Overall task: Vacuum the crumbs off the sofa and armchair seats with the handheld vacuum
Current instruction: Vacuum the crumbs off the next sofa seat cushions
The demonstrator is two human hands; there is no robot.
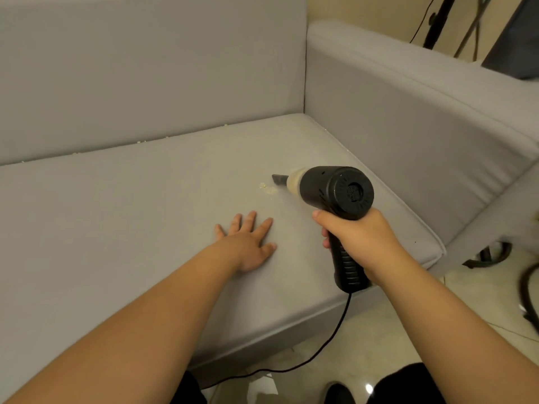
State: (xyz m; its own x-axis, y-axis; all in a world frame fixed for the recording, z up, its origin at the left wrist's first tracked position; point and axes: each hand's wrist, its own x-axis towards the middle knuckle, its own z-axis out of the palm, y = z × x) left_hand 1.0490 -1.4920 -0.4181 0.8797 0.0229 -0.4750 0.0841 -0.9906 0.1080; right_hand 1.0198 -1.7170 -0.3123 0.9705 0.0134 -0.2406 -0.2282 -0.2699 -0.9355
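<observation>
A black handheld vacuum (pixel 335 192) with a pale dust cup and a dark flat nozzle points left over the grey sofa seat (pixel 131 217). My right hand (pixel 358 243) grips its ribbed handle. The nozzle tip hangs just above and to the right of a small patch of pale crumbs (pixel 267 188). My left hand (pixel 248 243) rests flat on the seat, fingers spread, a little in front of the crumbs. More tiny crumbs (pixel 140 142) lie along the seam under the backrest.
The sofa's backrest (pixel 145 68) rises behind and its armrest (pixel 423 112) walls the right side. The vacuum's black cord (pixel 329 342) drops from the handle to the tiled floor (pixel 393 330). Dark stands and cables (pixel 495 255) sit on the floor at the right.
</observation>
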